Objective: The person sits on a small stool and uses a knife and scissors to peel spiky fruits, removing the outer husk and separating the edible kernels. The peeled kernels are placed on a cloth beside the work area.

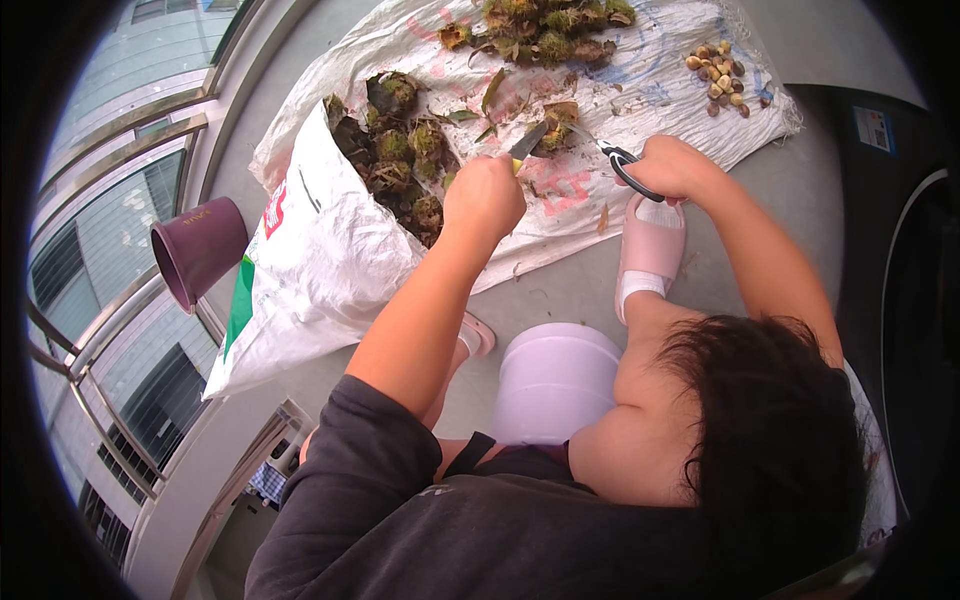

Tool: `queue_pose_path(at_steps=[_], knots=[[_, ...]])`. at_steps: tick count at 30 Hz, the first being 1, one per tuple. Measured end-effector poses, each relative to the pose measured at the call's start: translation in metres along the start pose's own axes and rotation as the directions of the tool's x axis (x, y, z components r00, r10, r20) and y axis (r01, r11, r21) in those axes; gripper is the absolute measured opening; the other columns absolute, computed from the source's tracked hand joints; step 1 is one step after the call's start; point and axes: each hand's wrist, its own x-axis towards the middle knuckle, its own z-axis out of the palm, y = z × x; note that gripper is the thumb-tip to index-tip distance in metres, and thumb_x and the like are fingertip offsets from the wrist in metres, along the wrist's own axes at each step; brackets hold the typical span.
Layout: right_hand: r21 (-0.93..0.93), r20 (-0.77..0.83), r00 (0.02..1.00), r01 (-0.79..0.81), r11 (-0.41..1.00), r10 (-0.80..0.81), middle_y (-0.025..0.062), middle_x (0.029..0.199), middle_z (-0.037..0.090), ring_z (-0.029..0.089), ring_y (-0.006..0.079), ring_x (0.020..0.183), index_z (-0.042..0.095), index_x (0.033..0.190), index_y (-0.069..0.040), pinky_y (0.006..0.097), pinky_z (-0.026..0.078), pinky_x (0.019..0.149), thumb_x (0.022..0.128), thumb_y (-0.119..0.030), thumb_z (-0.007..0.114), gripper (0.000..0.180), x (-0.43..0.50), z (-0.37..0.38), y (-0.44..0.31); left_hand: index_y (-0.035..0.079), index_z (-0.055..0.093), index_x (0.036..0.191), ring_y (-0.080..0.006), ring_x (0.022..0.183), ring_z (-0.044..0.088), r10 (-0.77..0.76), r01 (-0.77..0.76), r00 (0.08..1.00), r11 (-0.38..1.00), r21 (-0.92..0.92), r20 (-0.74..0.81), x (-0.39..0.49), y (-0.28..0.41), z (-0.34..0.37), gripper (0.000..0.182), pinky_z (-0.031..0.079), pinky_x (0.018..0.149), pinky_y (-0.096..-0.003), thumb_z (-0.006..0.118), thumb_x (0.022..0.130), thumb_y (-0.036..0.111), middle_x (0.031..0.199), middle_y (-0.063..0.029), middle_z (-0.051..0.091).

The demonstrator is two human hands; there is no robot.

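Observation:
My left hand [486, 196] is closed around the yellow handle of a knife [531, 142], its dark blade pointing up and right to a spiny chestnut burr [556, 129]. In my right hand [667, 171] is a pair of scissors [621, 159] with black and white handles; the blades reach the same burr from the right. The burr lies on a flattened white woven sack [592, 187] with red and blue print, among scattered leaves and husk bits. Whether the blade tips are inside the burr, I cannot tell.
A white woven bag [322, 255] full of burrs [397, 150] gapes at the left. Burr husks [555, 30] are heaped at the back, with loose chestnuts [720, 75] at right. A purple bucket [202, 244] lies tipped by the railing [120, 157]. A lilac stool [555, 382] is under me.

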Motion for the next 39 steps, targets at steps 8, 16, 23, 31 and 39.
queue_pose_path(at_steps=[8,16,23,31,39], knots=[[0.557,0.245,0.959,-0.259,0.789,0.142,0.0083,0.049,0.051,0.051,0.0187,0.036,0.057,0.062,0.005,0.0308,0.040,0.033,0.076,-0.034,0.068,0.043,-0.001,0.061,0.034,-0.003,0.063,0.092,-0.0375,0.077,0.063,0.053,-0.054,0.996,0.999,0.003,0.077,-0.020,0.014,0.027,0.021,0.052,0.069,-0.0444,0.050,0.084,0.011,0.083,-0.0217,0.063],[0.090,0.044,0.997,-0.064,0.994,0.060,0.0180,0.055,0.060,0.064,0.0269,0.053,0.064,0.062,0.005,0.0361,0.052,0.058,0.071,-0.033,0.057,0.039,-0.015,0.058,0.012,-0.004,0.062,0.091,-0.0383,0.075,0.062,0.009,-0.011,0.996,0.999,0.031,0.085,-0.026,0.012,0.031,0.021,0.051,0.067,-0.0453,0.048,0.088,0.012,0.081,-0.0223,0.062],[0.130,0.069,0.995,-0.082,0.988,0.074,0.0172,0.054,0.059,0.061,0.0256,0.046,0.063,0.061,0.006,0.0366,0.051,0.051,0.074,-0.035,0.056,0.043,-0.016,0.056,0.011,-0.005,0.061,0.091,-0.0375,0.077,0.063,0.103,-0.108,0.991,0.993,0.050,0.084,-0.025,0.010,0.029,0.021,0.052,0.068,-0.0437,0.047,0.086,0.010,0.084,-0.0224,0.062],[0.312,0.213,0.969,-0.185,0.932,0.121,0.0125,0.052,0.056,0.057,0.0218,0.041,0.057,0.061,0.004,0.0369,0.046,0.038,0.076,-0.037,0.059,0.044,-0.005,0.057,0.018,-0.008,0.058,0.100,-0.0359,0.082,0.064,0.091,-0.098,0.992,0.992,0.076,0.091,-0.021,0.012,0.032,0.025,0.053,0.071,-0.0401,0.046,0.083,0.006,0.093,-0.0220,0.062],[0.551,0.438,0.897,-0.324,0.769,0.064,0.0063,0.050,0.051,0.051,0.0180,0.036,0.057,0.069,0.000,0.0337,0.045,0.035,0.075,-0.035,0.062,0.036,0.007,0.049,0.039,-0.006,0.056,0.104,-0.0361,0.080,0.064,0.169,-0.172,0.983,0.985,0.031,0.070,-0.015,-0.009,0.047,0.026,0.052,0.069,-0.0432,0.046,0.084,0.006,0.091,-0.0210,0.062]])
